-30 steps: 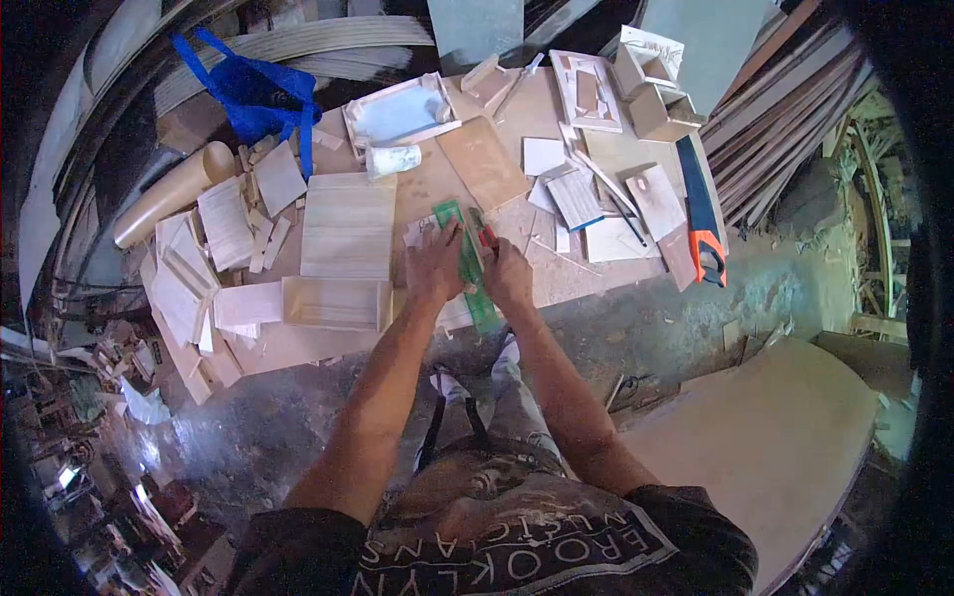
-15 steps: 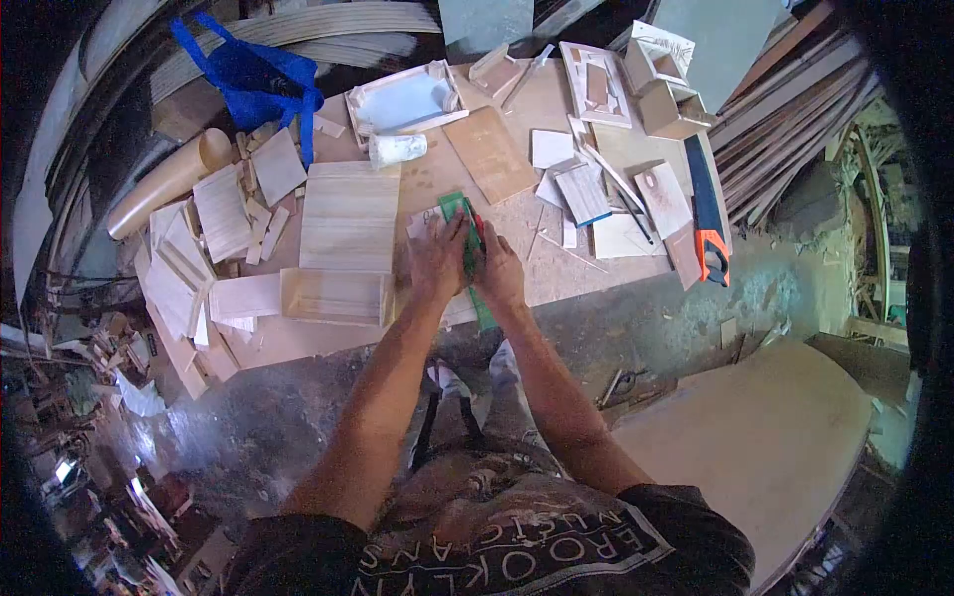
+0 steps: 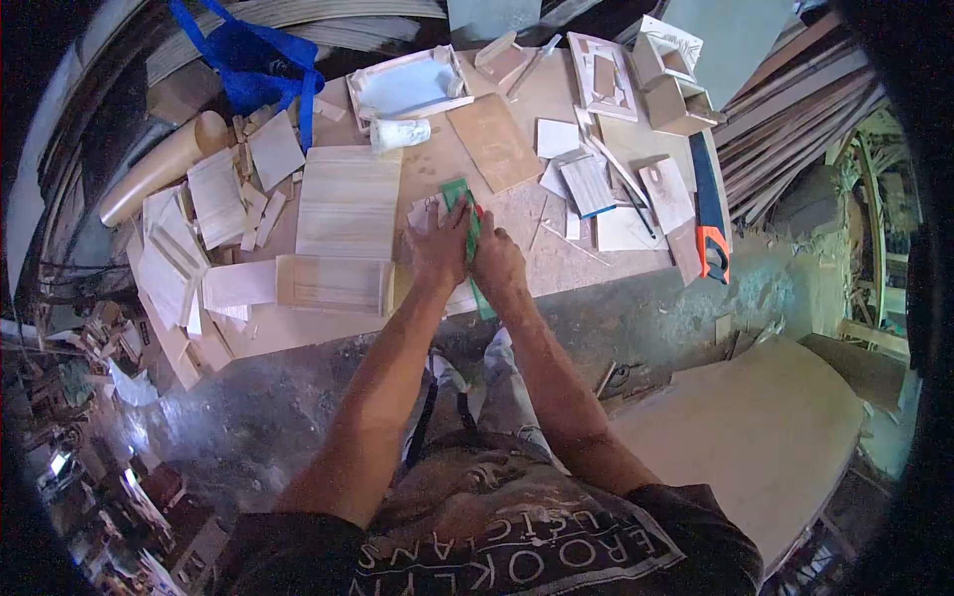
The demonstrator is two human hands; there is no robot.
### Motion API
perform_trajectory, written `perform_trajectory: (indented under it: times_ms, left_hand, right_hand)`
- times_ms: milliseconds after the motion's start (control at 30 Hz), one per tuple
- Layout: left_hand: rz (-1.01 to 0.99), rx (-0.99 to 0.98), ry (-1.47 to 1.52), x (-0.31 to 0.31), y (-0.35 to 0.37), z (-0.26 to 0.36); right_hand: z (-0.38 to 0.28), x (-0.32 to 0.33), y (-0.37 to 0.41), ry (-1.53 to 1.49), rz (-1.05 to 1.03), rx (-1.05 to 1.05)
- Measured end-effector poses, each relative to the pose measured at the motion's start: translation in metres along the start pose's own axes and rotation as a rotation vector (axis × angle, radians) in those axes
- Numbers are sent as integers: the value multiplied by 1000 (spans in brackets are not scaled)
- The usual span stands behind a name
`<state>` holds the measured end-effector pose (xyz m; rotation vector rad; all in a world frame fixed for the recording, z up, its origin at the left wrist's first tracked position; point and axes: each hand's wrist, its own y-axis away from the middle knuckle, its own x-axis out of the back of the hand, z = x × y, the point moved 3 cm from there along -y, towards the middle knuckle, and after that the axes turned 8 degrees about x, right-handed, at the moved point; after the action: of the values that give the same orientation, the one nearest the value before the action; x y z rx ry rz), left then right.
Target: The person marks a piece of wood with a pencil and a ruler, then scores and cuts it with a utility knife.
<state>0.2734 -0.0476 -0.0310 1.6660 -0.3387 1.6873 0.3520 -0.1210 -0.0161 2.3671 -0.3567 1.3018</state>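
Note:
A green ruler (image 3: 454, 189) lies slantwise across a small pale wood piece (image 3: 421, 212) near the table's front edge. My left hand (image 3: 438, 248) rests flat on both, its fingers stretched out over the ruler. Close beside it, my right hand (image 3: 499, 263) is closed around a slim red tool (image 3: 479, 210) along the ruler's right side. Most of that tool is hidden by the fingers, and I cannot tell its kind. To the left of my hands stands an open wooden box (image 3: 333, 285), with a wide pale board (image 3: 348, 204) behind it.
A white cup (image 3: 400, 134), a brown board (image 3: 492, 142) and a wooden tray (image 3: 407, 91) lie farther back. Wood offcuts (image 3: 221, 204) crowd the left side. On the right are a handsaw (image 3: 708, 199) and more wood pieces; a large panel (image 3: 745, 437) is below.
The view has shifted slightly, so the tabletop things sit a little higher. My right hand has turned a little and less of the red tool shows; my left hand stays on the ruler.

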Motion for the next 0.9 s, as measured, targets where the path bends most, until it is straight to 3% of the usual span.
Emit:
perform_trajectory:
  times_ms: [300, 500, 900]
  left_hand:
    - [-47, 63, -4, 2, -4, 3]
    - [82, -14, -28, -1, -2, 0]
    - [-51, 59, 43, 9, 0, 6]
  right_hand:
    - [0, -1, 21, -13, 7, -38]
    - [7, -3, 39, -58, 74, -45]
    - [13, -10, 79, 12, 7, -55]
